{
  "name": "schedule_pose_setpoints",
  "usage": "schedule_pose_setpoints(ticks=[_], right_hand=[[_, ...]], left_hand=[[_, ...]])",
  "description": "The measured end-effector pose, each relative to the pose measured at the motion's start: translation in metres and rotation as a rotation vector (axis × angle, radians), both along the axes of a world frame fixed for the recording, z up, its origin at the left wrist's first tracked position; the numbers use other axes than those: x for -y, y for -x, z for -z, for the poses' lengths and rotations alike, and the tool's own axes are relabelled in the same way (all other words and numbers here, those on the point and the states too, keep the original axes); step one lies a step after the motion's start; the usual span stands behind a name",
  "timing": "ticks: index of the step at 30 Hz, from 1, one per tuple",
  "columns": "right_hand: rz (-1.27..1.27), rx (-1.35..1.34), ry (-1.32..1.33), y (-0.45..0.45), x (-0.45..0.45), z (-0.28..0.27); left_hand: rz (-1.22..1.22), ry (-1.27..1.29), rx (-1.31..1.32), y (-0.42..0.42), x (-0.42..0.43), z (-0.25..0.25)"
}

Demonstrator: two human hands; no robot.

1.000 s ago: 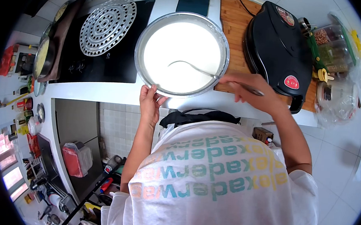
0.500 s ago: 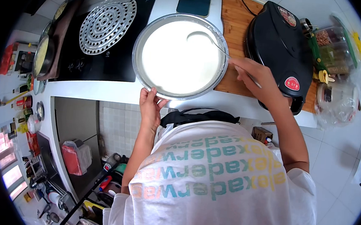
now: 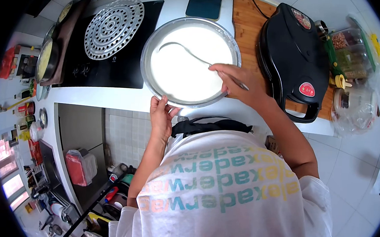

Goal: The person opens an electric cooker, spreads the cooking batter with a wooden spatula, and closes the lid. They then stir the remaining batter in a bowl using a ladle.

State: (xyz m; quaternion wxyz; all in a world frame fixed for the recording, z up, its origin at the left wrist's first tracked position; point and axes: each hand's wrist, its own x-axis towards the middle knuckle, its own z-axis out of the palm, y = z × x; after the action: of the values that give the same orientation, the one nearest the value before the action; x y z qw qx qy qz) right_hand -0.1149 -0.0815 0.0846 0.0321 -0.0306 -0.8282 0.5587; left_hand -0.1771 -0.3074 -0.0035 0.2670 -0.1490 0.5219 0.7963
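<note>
Spoon, thin curved metal, gripped in right hand across smooth white liquid, open room beyond; round metal bowl at upper centre, rim pinched in left hand near front edge of counter; holed metal disc upper left.

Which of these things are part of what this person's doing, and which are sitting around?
In use:
large bowl, rim held by the left hand
white mixture inside
long-handled spoon, held by the right hand

Just lying about, it seems:
perforated metal disc on the black cooktop
black appliance on the wooden board
</note>
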Motion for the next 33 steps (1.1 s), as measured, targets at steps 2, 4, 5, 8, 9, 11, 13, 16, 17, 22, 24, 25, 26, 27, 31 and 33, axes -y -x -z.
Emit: schedule_pose_setpoints(ticks=[2,4,5,8,9,11,13,16,17,22,24,25,26,27,31,33], right_hand=[[-0.032,0.025,-0.025,-0.010,0.000,0.002],[-0.076,0.076,0.021,-0.021,-0.003,-0.004],[-0.098,0.102,0.044,-0.027,-0.006,-0.008],[-0.095,0.147,-0.013,-0.044,-0.016,-0.024],[-0.083,0.184,-0.017,-0.048,-0.021,-0.032],[-0.060,0.259,-0.023,-0.055,-0.031,-0.050],[-0.047,0.240,-0.108,-0.059,-0.041,-0.063],[-0.053,0.170,-0.285,-0.057,-0.046,-0.064],[-0.059,0.138,-0.352,-0.055,-0.047,-0.063],[-0.045,-0.076,-0.574,-0.038,-0.046,-0.048],[-0.015,-0.164,-0.574,-0.030,-0.046,-0.035],[-0.008,-0.180,-0.557,-0.025,-0.046,-0.029],[-0.001,-0.197,-0.541,-0.019,-0.045,-0.023],[0.015,-0.154,-0.477,-0.014,-0.043,-0.018],[0.078,-0.019,-0.212,0.006,-0.028,-0.005],[0.083,-0.012,-0.107,0.012,-0.018,0.000]], left_hand=[[-0.021,0.003,0.012,-0.003,-0.005,-0.005],[-0.020,-0.002,0.016,-0.003,-0.005,-0.006],[-0.020,-0.004,0.019,-0.003,-0.005,-0.005],[-0.022,-0.010,0.013,-0.004,-0.006,-0.006],[-0.020,-0.008,0.013,-0.004,-0.006,-0.005],[-0.017,-0.003,0.012,-0.005,-0.005,-0.004],[-0.014,0.000,0.008,-0.005,-0.005,-0.005],[-0.008,0.002,0.002,-0.004,-0.004,-0.003],[-0.006,0.002,0.000,-0.004,-0.003,-0.002],[-0.005,-0.011,-0.002,-0.004,-0.002,-0.002],[-0.004,-0.018,-0.005,-0.004,-0.003,-0.001],[-0.005,-0.017,-0.004,-0.004,-0.003,-0.002],[-0.006,-0.016,-0.002,-0.004,-0.003,-0.002],[-0.003,-0.015,-0.005,-0.004,-0.003,-0.002],[0.001,-0.015,-0.012,-0.005,-0.004,-0.003],[0.001,-0.014,-0.016,-0.005,-0.003,-0.003]])
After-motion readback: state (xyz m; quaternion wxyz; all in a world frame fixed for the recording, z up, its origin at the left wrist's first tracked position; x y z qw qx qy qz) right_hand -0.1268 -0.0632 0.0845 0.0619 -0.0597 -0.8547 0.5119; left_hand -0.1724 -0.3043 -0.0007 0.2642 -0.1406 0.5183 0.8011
